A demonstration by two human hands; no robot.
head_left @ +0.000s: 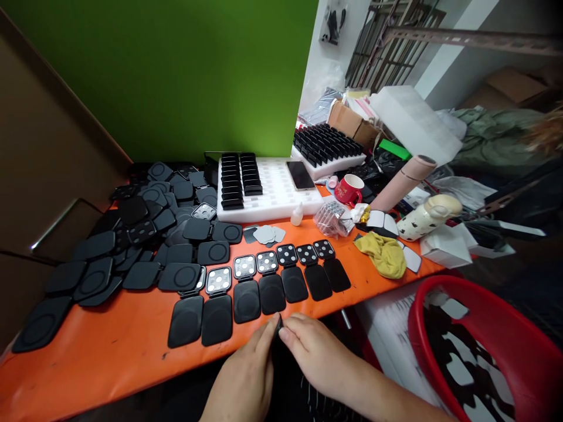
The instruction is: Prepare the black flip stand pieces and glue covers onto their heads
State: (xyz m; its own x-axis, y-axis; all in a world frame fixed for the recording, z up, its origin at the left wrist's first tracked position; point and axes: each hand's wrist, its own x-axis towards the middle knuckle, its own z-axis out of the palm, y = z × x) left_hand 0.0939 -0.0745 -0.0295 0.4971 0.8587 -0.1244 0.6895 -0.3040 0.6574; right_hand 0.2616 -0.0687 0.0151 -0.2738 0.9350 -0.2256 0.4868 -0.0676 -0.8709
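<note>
My left hand [247, 375] and my right hand [317, 350] meet just below the front edge of the table. Between their fingertips is a small black piece [279, 326], seen nearly edge-on and mostly hidden, so its kind is unclear. Both hands are closed on it. Beyond them lies a row of opened black hinged pads [247, 302], each with a smooth half towards me. Their far halves [267, 262] bear several round silvery discs. A heap of similar black pads [180, 275], some marked with a ring, spreads over the left of the table.
On the orange table [101, 363] stands a white foam tray [277, 202] with upright black pieces and a phone [301, 175]. Grey sheets [266, 235], a small bottle [297, 214], a red mug [349, 189] and a yellow cloth [382, 255] lie about. A red basket [523, 334] is at lower right.
</note>
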